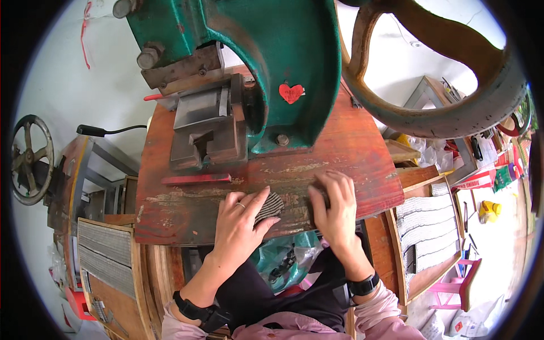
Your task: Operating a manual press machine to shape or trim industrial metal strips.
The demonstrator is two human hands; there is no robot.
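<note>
My left hand (241, 220) rests at the front of the worn reddish wooden table, its thumb and fingers curled round a small stack of thin, dark, ridged metal pieces (270, 206). A ring is on one finger. To the right, my right hand (338, 207) hovers at or touches the tabletop (362, 164), fingers bent and thumb apart. The gap between that thumb and the fingers is dark, and I make out nothing held there. Behind my hands stands a green hand press (300, 51) with a metal die block (209, 139). A red bar-shaped tool (196, 179) lies before the die.
A large curved handwheel (430, 116) overhangs at the upper right. Wooden trays with rows of thin metal pieces flank me, one tray (139, 283) left and another tray (395, 255) right. A green plastic bag (286, 258) is below the table edge. A pink stool (462, 286) stands right.
</note>
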